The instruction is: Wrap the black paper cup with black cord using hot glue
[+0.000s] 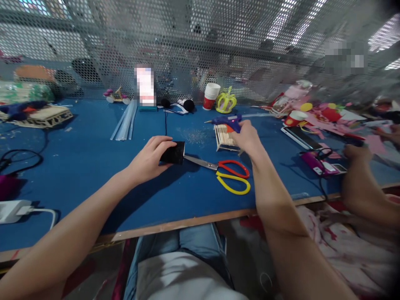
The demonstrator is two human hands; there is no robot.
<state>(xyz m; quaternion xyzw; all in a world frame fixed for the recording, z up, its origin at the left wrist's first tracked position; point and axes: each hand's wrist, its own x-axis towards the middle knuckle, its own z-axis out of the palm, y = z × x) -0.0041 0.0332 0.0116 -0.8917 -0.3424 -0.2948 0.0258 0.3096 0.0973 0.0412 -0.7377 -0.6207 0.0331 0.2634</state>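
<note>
My left hand (151, 157) is closed around a small black rectangular block (176, 153), held low over the blue tabletop. Whether the block touches the table I cannot tell. In my right hand (250, 139) is a blue glue gun (227, 121) with an orange trigger, its nozzle pointing left. Beneath the gun stands a little frame of wooden sticks (225, 139), partly hidden by the gun and hand. Scissors (213, 166) with one red and one yellow handle lie between my hands, their blade tips beside the block.
Clear glue sticks (126, 123), a propped phone (145, 85), stacked paper cups (211, 96) and a yellow-green crown-shaped piece (226, 103) stand farther back. Another glue gun (23, 110) rests at left, near a white power plug (15, 211). A co-worker's arm (359, 175) reaches in at right.
</note>
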